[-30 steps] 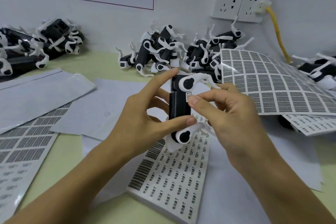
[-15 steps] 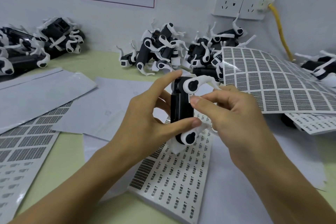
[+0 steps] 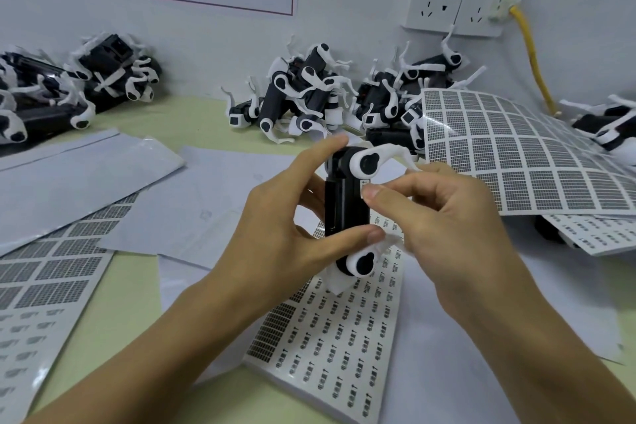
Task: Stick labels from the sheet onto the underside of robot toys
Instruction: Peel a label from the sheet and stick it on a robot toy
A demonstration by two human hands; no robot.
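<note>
Left hand (image 3: pixel 275 234): grip closed around a black-and-white robot toy (image 3: pixel 347 213), forefinger over its top end, thumb across its lower body; the toy is held upright above the label sheet (image 3: pixel 330 330), black underside facing the camera. Right hand (image 3: pixel 444 220): fingers curled, forefinger tip pressing a small white label (image 3: pixel 364 183) against the toy's upper right edge. The label sheet lies on the green worktop (image 3: pixel 113 299) directly below both hands, atop plain white sheets. More printed sheets lie at left (image 3: pixel 44 272) and right (image 3: pixel 516 155). Further toys are heaped against the wall at centre (image 3: pixel 309 93) and at left (image 3: pixel 69 89). Wall sockets (image 3: pixel 451 2) carry a yellow cable (image 3: pixel 533 52).
</note>
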